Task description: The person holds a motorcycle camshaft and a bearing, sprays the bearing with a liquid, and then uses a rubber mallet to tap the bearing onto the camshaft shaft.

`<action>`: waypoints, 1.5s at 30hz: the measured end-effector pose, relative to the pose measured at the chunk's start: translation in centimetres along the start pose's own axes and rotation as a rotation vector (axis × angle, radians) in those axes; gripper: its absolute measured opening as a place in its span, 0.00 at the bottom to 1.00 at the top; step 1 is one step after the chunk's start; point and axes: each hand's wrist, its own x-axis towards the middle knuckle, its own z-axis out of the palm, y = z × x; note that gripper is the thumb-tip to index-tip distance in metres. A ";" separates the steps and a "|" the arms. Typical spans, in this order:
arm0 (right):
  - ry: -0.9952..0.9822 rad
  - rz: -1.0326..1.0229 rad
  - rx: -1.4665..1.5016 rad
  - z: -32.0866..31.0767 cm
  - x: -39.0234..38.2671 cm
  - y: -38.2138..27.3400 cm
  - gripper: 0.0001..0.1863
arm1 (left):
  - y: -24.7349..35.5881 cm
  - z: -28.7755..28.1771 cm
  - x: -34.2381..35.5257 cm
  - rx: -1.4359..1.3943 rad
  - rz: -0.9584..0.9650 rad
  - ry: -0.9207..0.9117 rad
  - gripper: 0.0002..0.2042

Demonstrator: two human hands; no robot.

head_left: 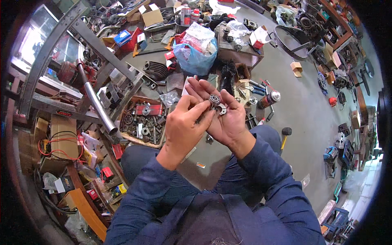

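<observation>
- The bearing (214, 99) — a small round metal ring, dark at its centre — lies on the fingers of the open right hand (222, 118), palm up, beside a pale metal part (221, 108).
- The left hand (184, 124) pinches at the bearing with its fingertips, a narrow grip.
- Left, a wooden tray (143, 121) holds bolts and gears.
- Far, a blue bag (195, 57) bulges with packets.
- Right, bare grey floor (302, 110) lies open.

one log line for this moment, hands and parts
left hand: pinching bearing | right hand: palm up, cradling metal part | nearby: parts tray on floor
</observation>
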 end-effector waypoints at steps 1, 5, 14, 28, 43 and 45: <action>0.010 -0.002 -0.006 -0.2 0.0 0.0 0.25 | 0.0 0.1 0.1 0.011 0.024 0.004 0.10; 0.008 0.011 -0.022 -0.8 0.2 0.1 0.22 | -0.3 0.1 -0.1 0.015 -0.004 0.002 0.07; 0.225 0.066 -0.012 -0.2 0.1 -0.6 0.18 | -1.3 0.0 0.4 -0.098 -0.001 0.083 0.05; 0.349 0.160 -0.695 0.4 -0.5 -1.2 0.10 | -2.9 -0.9 0.7 -0.164 0.002 0.091 0.10; -0.212 -0.367 -1.843 2.9 -2.0 -1.4 0.10 | -4.1 -1.2 -1.0 -0.773 0.376 0.079 0.66; -0.339 -0.410 -1.883 3.1 -1.9 -1.6 0.10 | -3.6 -1.5 -1.0 -0.702 0.443 -0.023 0.66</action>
